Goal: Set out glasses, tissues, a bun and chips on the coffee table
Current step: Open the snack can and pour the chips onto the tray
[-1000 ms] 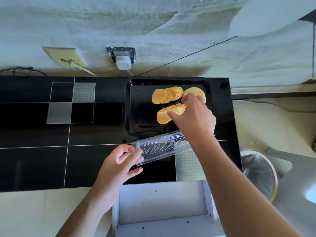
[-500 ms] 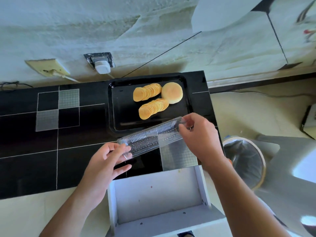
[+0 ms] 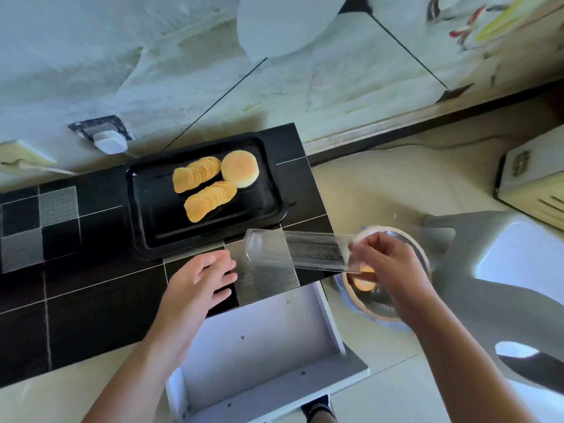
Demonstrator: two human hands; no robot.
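A black tray [image 3: 143, 209] lies on the black tiled coffee table [image 3: 91, 300]. On it are two rows of round chips [image 3: 210, 199] and a pale bun [image 3: 240, 168] at their right. My right hand [image 3: 387, 270] grips one end of an empty clear plastic chip sleeve [image 3: 293, 250], holding it in the air over the table's right edge and a bin. My left hand [image 3: 198, 288] hovers with relaxed fingers over the table's front, just left of the sleeve, holding nothing.
A round waste bin [image 3: 396, 303] stands on the floor right of the table, under my right hand. An open white drawer [image 3: 259, 346] juts out below the table front. A grey plastic stool [image 3: 503, 270] is at the right. Wall sockets [image 3: 103, 135] sit behind the table.
My left hand has let go of the clear sleeve. My right hand has carried the sleeve rightward, off the table toward the bin. The view has swung right.
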